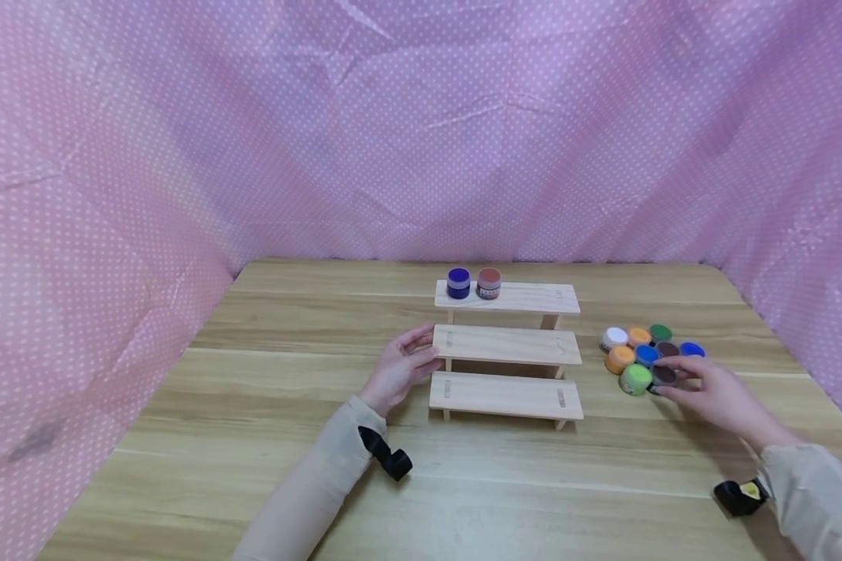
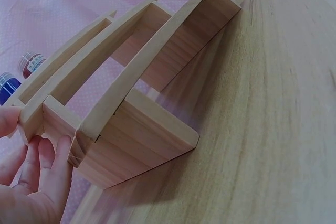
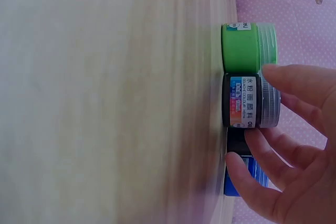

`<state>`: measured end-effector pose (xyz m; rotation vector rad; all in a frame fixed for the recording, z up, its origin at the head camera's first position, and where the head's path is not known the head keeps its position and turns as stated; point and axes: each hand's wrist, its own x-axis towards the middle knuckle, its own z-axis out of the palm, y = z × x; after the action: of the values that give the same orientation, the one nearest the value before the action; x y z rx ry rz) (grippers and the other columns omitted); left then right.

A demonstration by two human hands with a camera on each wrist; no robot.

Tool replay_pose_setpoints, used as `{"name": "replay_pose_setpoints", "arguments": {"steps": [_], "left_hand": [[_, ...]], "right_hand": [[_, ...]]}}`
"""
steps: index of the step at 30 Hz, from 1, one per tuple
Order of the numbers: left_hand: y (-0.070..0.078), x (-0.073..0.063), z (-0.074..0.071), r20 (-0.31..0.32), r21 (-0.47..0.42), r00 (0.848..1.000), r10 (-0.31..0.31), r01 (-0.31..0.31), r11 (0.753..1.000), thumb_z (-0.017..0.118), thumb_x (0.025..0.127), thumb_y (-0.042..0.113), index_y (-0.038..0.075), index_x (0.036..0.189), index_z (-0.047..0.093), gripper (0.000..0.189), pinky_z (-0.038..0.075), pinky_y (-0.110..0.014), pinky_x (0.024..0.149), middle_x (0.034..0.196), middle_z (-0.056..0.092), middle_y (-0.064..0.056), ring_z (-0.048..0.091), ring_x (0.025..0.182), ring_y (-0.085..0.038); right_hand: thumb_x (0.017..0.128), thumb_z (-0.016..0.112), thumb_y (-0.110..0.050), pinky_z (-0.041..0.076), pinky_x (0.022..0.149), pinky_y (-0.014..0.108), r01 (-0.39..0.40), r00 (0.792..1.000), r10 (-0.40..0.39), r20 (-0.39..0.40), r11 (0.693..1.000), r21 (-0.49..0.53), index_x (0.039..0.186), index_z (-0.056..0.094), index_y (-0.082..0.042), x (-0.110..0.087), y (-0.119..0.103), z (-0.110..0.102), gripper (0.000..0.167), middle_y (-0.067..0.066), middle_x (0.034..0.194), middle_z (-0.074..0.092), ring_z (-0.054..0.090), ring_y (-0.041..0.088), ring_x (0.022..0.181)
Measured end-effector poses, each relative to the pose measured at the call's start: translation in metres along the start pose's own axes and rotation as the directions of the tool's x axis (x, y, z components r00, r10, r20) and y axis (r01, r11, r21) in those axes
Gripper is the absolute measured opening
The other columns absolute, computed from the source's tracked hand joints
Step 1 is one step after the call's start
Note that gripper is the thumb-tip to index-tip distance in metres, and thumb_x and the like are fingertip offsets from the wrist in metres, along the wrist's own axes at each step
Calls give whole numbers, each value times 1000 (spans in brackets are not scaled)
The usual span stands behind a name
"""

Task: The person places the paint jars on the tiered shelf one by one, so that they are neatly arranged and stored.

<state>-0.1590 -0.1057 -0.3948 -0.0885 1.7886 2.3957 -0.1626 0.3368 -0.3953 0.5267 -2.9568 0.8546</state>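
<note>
A three-tier wooden display stand (image 1: 507, 396) stands mid-table. My left hand (image 1: 398, 368) holds the left end of its middle tier (image 1: 505, 344), thumb above and fingers lower, beside the front tier's end panel (image 2: 139, 140). A blue-purple paint jar (image 1: 458, 284) and a red-brown paint jar (image 1: 489, 284) sit on the left half of the back tier. At the right, my right hand (image 1: 719, 393) pinches a dark brown paint jar (image 3: 242, 100) between thumb and fingers. This jar stands upright on the table, against a light green jar (image 3: 241, 48).
Several more paint jars cluster around the right hand: a white one (image 1: 613, 338), an orange one (image 1: 619, 359), a dark green one (image 1: 660, 333) and a blue one (image 1: 692, 350) among them. Pink dotted cloth (image 1: 421, 156) hangs behind the wooden table (image 1: 252, 374) and along its sides.
</note>
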Motion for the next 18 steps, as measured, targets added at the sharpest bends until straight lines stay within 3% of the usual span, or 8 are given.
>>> {"name": "replay_pose_setpoints", "arguments": {"steps": [5, 12, 15, 18], "left_hand": [[1, 2, -2, 1, -1, 1000, -21, 21, 1000, 50, 89, -11, -2, 139, 41, 51, 52, -39, 96, 119, 53, -12, 62, 91, -12], [7, 5, -7, 17, 6, 999, -32, 32, 999, 50, 90, -11, -3, 139, 41, 50, 52, -39, 95, 121, 53, -14, 62, 92, -12], [11, 6, -9, 26, 8, 999, -33, 33, 999, 49, 90, -11, -4, 138, 40, 50, 52, -40, 96, 121, 53, -15, 62, 92, -13], [14, 7, -10, 36, 10, 999, -37, 37, 999, 49, 90, -11, -5, 138, 40, 50, 51, -40, 96, 121, 53, -15, 62, 91, -13]], "right_hand": [[83, 72, -16, 52, 66, 15, -30, 999, 30, 18, 1000, -3, 113, 61, 4, 1, -6, 0, 37, 24, 103, 61, 56, 1, 86], [81, 74, -16, 52, 65, 15, -47, 999, 47, -5, 999, -3, 109, 64, 3, 0, -14, -1, 34, 23, 101, 62, 43, -18, 80], [81, 74, -18, 53, 64, 16, -84, 996, 84, 6, 996, -3, 108, 65, 1, -1, -17, -2, 34, 23, 102, 62, 54, -5, 83], [82, 74, -21, 54, 64, 19, -130, 991, 129, 28, 992, 5, 109, 65, 2, -2, -19, -2, 37, 26, 105, 61, 64, 22, 88]]}}
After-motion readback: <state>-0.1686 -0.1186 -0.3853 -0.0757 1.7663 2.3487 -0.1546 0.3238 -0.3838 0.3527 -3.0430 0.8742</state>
